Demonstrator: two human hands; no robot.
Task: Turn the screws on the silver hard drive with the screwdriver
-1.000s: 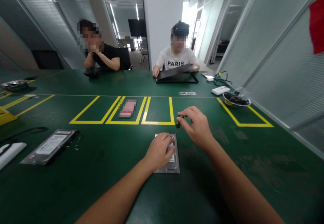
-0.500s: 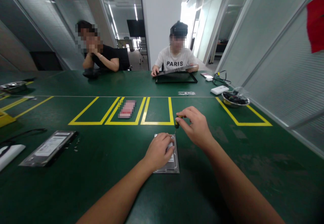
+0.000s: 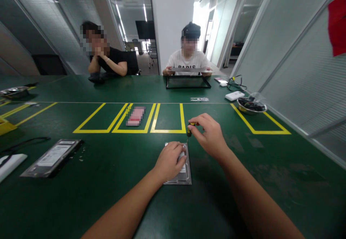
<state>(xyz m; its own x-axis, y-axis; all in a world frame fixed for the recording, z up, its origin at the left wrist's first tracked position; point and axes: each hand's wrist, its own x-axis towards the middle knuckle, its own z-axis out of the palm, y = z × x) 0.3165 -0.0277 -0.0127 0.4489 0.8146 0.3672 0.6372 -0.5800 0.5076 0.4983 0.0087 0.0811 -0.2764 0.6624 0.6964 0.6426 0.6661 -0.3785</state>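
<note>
A silver hard drive [image 3: 186,176] lies on the green table in front of me, its label partly covered. My left hand [image 3: 171,161] rests over it, fingers curved and pressed on its top, holding it against the table. Pinched between the thumb and fingers of my right hand [image 3: 209,132] is a small black and yellow screwdriver [image 3: 189,128]. It stands nearly upright, with its thin shaft touching the drive at the far right corner. What lies under the tip is too small to make out.
Left of me lies another hard drive [image 3: 54,158] with tiny loose bits [image 3: 81,154] beside it. A metal bowl [image 3: 252,106] of dark parts and a white box [image 3: 234,95] sit at right. Across the table, one person holds a flat panel [image 3: 189,70] above a black frame [image 3: 188,82]; another leans on their elbows.
My hands, the screwdriver and the drive look almost unchanged. Across the table, the person in white has brought the tilted panel level above the black frame.
</note>
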